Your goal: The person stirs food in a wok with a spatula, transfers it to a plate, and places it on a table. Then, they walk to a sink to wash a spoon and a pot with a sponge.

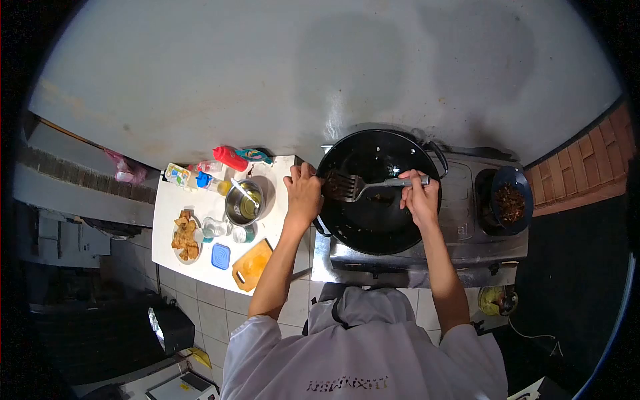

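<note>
A large black wok (pixel 380 230) sits on the stove in front of me, its inside dark and shiny with a few small food bits. My left hand (pixel 304 197) is closed at the wok's left rim, by the side handle; its fingertips are partly hidden. My right hand (pixel 420 200) grips the grey handle of a slotted turner (pixel 348 187). The turner's metal head points left and rests inside the wok near the left wall, beside some brownish food (pixel 331 179).
Right of the wok, a dark pan (pixel 527 200) of browned chopped food stands on the stove (pixel 460 233). On the white table (pixel 200 267) at left are a steel pot (pixel 233 212) with a spoon, a plate of fried pieces (pixel 187 240), bottles, a red squeeze bottle (pixel 230 158) and a cutting board (pixel 252 265).
</note>
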Available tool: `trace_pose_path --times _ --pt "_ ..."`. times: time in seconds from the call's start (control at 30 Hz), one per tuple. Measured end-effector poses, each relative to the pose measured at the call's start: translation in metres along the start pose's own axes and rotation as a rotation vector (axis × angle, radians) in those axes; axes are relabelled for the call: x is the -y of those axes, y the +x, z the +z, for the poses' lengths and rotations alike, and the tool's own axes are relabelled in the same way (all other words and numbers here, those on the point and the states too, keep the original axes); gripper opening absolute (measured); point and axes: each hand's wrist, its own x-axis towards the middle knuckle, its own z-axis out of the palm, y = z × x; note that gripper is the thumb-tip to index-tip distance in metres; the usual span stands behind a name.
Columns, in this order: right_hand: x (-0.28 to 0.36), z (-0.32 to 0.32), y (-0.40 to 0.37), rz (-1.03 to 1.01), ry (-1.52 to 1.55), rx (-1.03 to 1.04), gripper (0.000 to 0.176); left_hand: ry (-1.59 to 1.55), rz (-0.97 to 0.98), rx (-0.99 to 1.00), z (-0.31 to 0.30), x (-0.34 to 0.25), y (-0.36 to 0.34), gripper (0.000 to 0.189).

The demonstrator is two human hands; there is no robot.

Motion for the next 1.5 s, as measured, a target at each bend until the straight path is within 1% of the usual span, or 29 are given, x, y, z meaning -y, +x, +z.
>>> trace_pose_path --times 0.07,0.13,0.27,0.33,0.43,0.47,0.53,0.67,0.73,0.9,1.07,1.13,1.27,1.33,1.5 --pt "0.0 0.0 0.0 0.008 0.01 -0.002 0.029 0.005 -0.004 0.009 0.001 -0.001 0.0 0.033" --pt "0.0 0.0 0.0 0.018 0.019 -0.004 0.029 -0.087 0.013 -0.048 0.003 -0.001 0.0 0.034" --pt "-0.002 0.0 0.001 0.024 0.039 -0.011 0.029 -0.125 -0.008 -0.035 0.0 0.002 0.002 0.035" --pt "-0.003 -0.001 0.001 0.016 0.041 -0.012 0.029 -0.169 -0.056 -0.131 0.002 0.007 0.005 0.036" --pt "-0.002 -0.001 0.0 0.018 0.047 -0.001 0.03 -0.109 -0.038 -0.166 0.003 0.009 0.008 0.036" --pt "-0.002 -0.001 0.0 0.016 0.042 -0.002 0.029 -0.108 -0.039 -0.168 0.003 0.008 0.007 0.036" --pt "-0.002 -0.001 0.001 0.014 0.038 -0.002 0.029 -0.02 -0.01 -0.106 0.0 0.005 0.007 0.037" --pt "-0.004 -0.002 0.001 0.021 0.046 -0.011 0.029 -0.018 -0.018 -0.082 0.004 0.001 0.005 0.036" --pt "-0.005 -0.002 0.002 0.023 0.044 -0.01 0.029 -0.106 -0.018 -0.075 0.008 0.001 0.005 0.035" --pt "-0.006 -0.002 0.001 0.041 0.025 -0.025 0.031 -0.204 -0.049 -0.057 0.016 0.001 0.006 0.031" --pt "-0.008 -0.005 -0.001 0.021 0.055 -0.015 0.03 -0.305 -0.064 -0.05 0.003 -0.001 0.008 0.029" --pt "-0.008 -0.006 -0.001 0.031 0.073 -0.023 0.03 -0.347 -0.078 -0.155 -0.005 0.003 0.01 0.029" --pt "-0.01 -0.007 -0.002 0.006 0.067 -0.001 0.029 -0.268 -0.114 -0.162 -0.002 0.009 0.013 0.03" --pt "-0.011 -0.008 -0.001 -0.004 0.059 0.003 0.029 -0.151 -0.058 -0.172 0.003 0.012 0.012 0.029" --pt "-0.007 -0.01 -0.004 0.01 0.064 -0.008 0.029 -0.174 -0.059 -0.16 0.006 0.011 0.01 0.029"
